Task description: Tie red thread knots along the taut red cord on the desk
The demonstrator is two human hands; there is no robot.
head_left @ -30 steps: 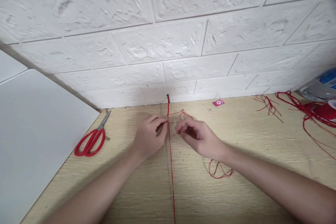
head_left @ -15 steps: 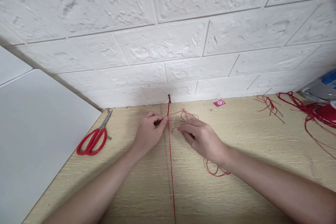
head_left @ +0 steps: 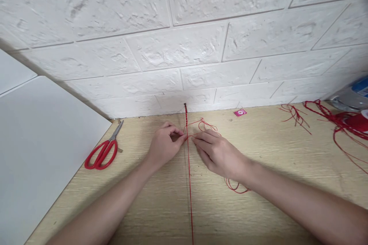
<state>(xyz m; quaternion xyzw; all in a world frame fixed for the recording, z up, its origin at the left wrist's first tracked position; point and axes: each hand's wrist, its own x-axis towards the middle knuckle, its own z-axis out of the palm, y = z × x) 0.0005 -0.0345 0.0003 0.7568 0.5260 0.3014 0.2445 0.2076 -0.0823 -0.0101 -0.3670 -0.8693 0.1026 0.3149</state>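
A knotted red cord (head_left: 186, 118) comes out from a dark spot at the foot of the wall, and its straight red strand (head_left: 190, 191) runs down toward me. To the left of that strand, my left hand (head_left: 168, 139) pinches thin red thread between thumb and forefinger. My right hand (head_left: 217, 149), on the other side, has its fingertips closed on a thin red thread that crosses the straight strand. Loops of loose thread (head_left: 207, 124) lie just beyond my right hand. More thread loops (head_left: 236, 187) show below my right wrist.
Red-handled scissors (head_left: 107, 151) lie on the wooden tabletop (head_left: 149, 214) at left, beside a white panel (head_left: 51, 141). Toward the wall is a small pink packet (head_left: 240, 112). Cut red threads (head_left: 296, 116), a red cord bundle (head_left: 324, 113) and a clear container (head_left: 349, 97) are at right.
My right hand has moved slightly left, bringing its thread across the straight strand to my left fingertips. My left fingertips have shifted slightly down and right.
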